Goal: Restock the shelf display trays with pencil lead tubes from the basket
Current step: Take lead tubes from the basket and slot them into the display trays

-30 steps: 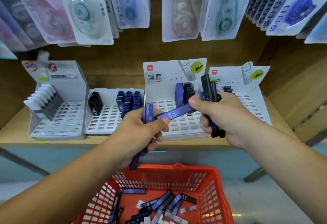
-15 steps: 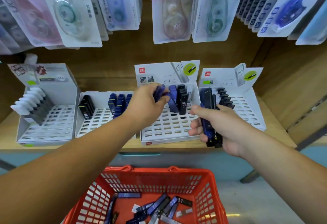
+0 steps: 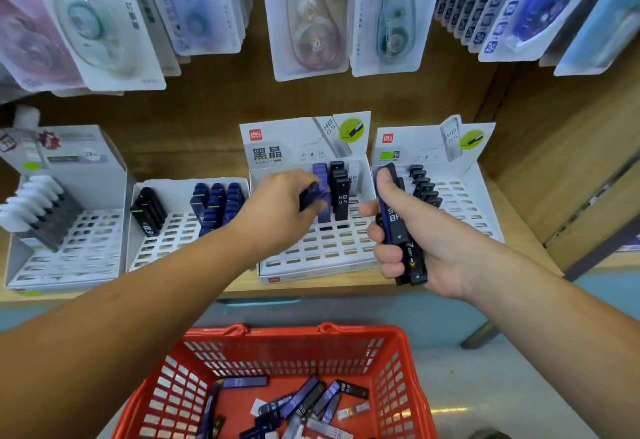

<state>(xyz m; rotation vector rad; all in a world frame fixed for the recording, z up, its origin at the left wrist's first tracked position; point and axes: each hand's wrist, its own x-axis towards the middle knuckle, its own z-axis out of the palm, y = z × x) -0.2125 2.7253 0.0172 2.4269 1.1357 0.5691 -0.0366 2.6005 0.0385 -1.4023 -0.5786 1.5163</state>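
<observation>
While the left hand (image 3: 280, 203) reaches over the back rows of the middle display tray (image 3: 311, 258), its fingers curl round a few blue pencil lead tubes (image 3: 317, 194). Motion blur smears these tubes, and the back of the hand hides the fingertips, so their number cannot be told. Just beside them, black tubes (image 3: 341, 196) marked HB 0.5 stand upright in the tray's slots.

The right hand (image 3: 419, 230) grips a bundle of tubes (image 3: 398, 227), black and blue, with the thumb pressed along the top and the fingers wrapped round the side. The bundle and the hand cover the left part of the right display tray (image 3: 464, 210), where a row of black caps shows behind the knuckles.

Below the shelf (image 3: 516, 230), the red basket (image 3: 287, 333) holds loose tubes (image 3: 304, 400) lying criss-cross; the lower edge of the view cuts off its near side. Further left, a tray (image 3: 166, 244) carries blue and black tubes, and the far-left tray (image 3: 69, 258) is too blurred to read. Correction tape packs (image 3: 311, 15) hang above, cropped at the top.
</observation>
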